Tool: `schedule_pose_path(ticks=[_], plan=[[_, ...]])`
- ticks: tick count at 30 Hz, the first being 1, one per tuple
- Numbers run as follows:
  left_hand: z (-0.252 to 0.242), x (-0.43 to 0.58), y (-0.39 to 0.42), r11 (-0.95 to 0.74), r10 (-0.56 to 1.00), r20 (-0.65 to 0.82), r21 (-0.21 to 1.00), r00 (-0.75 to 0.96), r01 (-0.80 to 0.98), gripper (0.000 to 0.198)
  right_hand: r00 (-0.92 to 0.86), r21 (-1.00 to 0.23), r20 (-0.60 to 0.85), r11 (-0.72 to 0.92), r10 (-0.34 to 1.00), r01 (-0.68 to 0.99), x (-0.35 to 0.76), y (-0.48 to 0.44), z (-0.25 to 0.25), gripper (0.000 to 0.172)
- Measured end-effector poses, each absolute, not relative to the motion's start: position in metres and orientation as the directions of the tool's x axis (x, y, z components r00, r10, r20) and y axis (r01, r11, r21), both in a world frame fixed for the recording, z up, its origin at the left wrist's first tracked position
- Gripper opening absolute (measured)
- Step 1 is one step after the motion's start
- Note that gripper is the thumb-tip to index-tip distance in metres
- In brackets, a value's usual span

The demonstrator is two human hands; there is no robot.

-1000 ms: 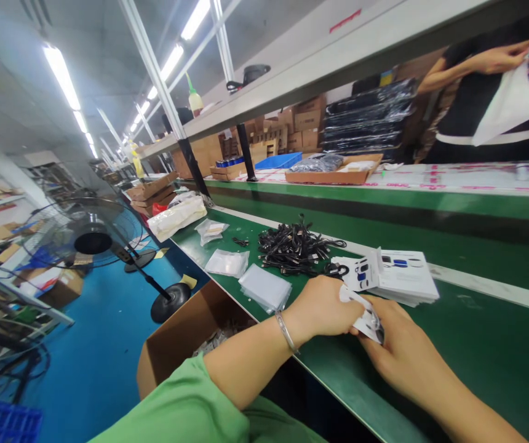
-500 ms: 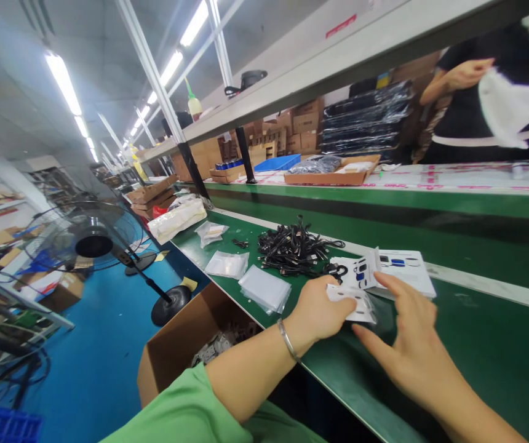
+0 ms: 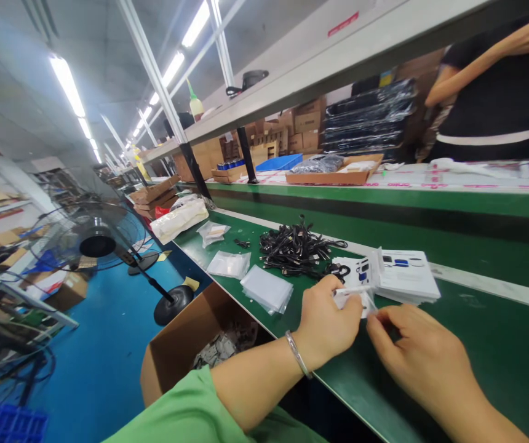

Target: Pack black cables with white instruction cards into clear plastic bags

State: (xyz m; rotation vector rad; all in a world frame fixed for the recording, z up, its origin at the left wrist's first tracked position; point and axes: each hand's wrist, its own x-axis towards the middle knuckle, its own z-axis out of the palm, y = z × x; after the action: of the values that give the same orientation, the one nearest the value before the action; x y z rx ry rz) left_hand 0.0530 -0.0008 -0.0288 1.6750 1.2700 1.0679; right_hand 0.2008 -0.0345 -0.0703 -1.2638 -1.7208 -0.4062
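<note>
Left hand (image 3: 331,326) pinching one card (image 3: 354,298), right hand (image 3: 419,351) beside, one card stack (image 3: 407,275) behind

The person at the bench wears a light green top, its loose short sleeve (image 3: 176,412) ending near the left elbow, with a further fold of the same green showing just beyond it. A slim, polished silver bangle (image 3: 298,354) sits loosely around the left wrist. The left hand (image 3: 331,323) and right hand (image 3: 419,357) are bare, as are both forearms, and the right forearm runs out past the near edge of the view.
</note>
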Motion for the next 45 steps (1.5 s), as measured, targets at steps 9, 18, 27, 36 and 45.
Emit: schedule_pose_path(ticks=[9, 18, 27, 36, 45], plan=[[-0.030, 0.050, 0.004, -0.353, 0.920, 0.159, 0.731, 0.357, 0.584, 0.018, -0.040, -0.342, 0.783, 0.483, 0.621, 0.806, 0.196, -0.034, -0.066, 0.037], [-0.015, 0.031, 0.019, -0.562, 0.748, 0.068, 0.594, 0.660, 0.576, 0.040, -0.063, -0.381, 0.787, 0.565, 0.613, 0.732, 0.193, -0.036, -0.064, 0.030], [-0.020, 0.022, 0.024, -0.560, 0.694, -0.082, 0.562, 0.715, 0.608, 0.039, 0.175, -0.616, 0.602, 0.313, 0.779, 0.723, 0.199, -0.039, -0.066, 0.025], [-0.014, 0.017, 0.018, -0.571, 0.598, -0.059, 0.669, 0.800, 0.476, 0.033, 0.297, -0.732, 0.279, 0.002, 0.913, 0.682, 0.194, -0.036, -0.058, 0.027], [-0.036, 0.026, 0.009, -0.235, 0.871, -0.036, 0.846, 0.491, 0.479, 0.016, 0.240, -0.755, 0.410, 0.180, 0.880, 0.631, 0.195, -0.037, -0.062, 0.029]])
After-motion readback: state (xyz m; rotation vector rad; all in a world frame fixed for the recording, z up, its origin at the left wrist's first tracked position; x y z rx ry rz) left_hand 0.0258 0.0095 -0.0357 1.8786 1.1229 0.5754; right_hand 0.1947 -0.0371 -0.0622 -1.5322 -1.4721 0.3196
